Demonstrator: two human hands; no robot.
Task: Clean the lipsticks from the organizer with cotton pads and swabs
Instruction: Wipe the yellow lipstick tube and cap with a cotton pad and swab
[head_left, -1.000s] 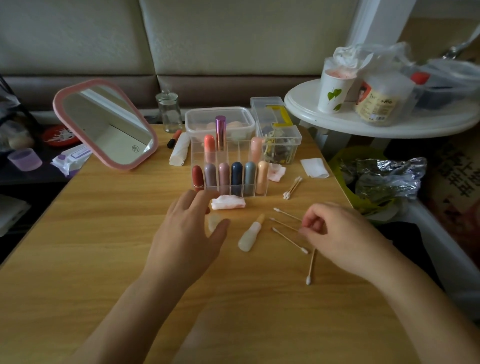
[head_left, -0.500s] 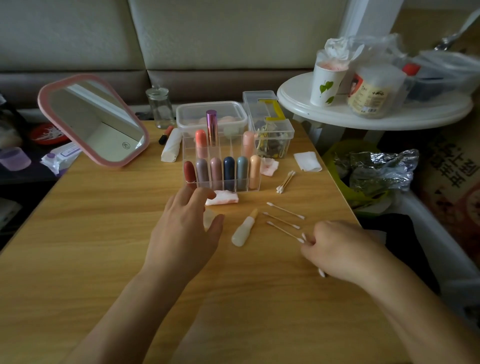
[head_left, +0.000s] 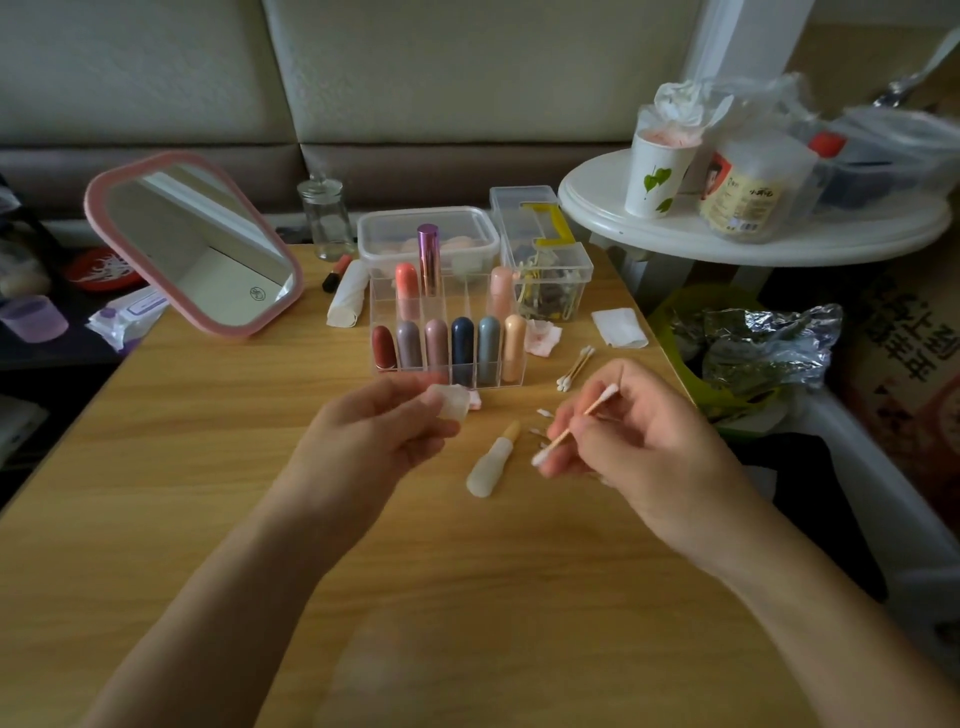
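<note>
1. The left hand (head_left: 363, 447) has lifted off the wooden table (head_left: 208, 441) and now pinches a small translucent plastic cap (head_left: 452, 402) between thumb and fingertips.
2. The right hand (head_left: 639, 441) has risen too, its fingers clamped on a wooden-stemmed cotton swab (head_left: 574, 426) (both tips white).
3. The uncapped pale lipstick (head_left: 493, 457) lies on the table between the hands, in front of the clear acrylic organizer (head_left: 383, 304), unmoved.

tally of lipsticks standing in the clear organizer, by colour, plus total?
Dark red: 1
Mauve: 2
Navy: 1
Grey-blue: 1
Peach: 1
Coral: 1
Pale pink: 1
Metallic purple: 1
Total in organizer: 9
</note>
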